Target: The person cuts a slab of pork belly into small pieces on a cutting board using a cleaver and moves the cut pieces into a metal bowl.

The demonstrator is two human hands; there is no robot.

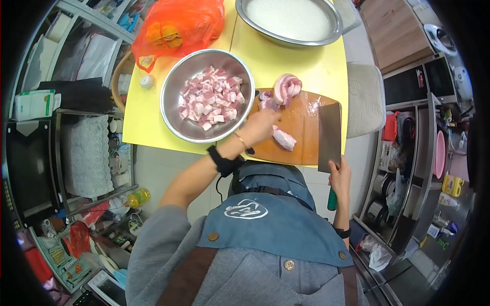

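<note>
My right hand grips a cleaver by its green handle, with the broad blade upright along the right edge of the wooden cutting board. Over the board's left part is my left hand, its fingers smeared and partly hidden; I cannot tell whether they hold anything. Just right of those fingers lies a pale strip of pork. Beyond them rest a rolled piece of pork belly and a darker piece of meat. A steel bowl left of the board contains diced pork.
A basin of whitish contents stands at the back of the yellow table. At back left sit a red plastic bag and a garlic bulb. A stool stands at the table's right. Loaded shelves line both sides.
</note>
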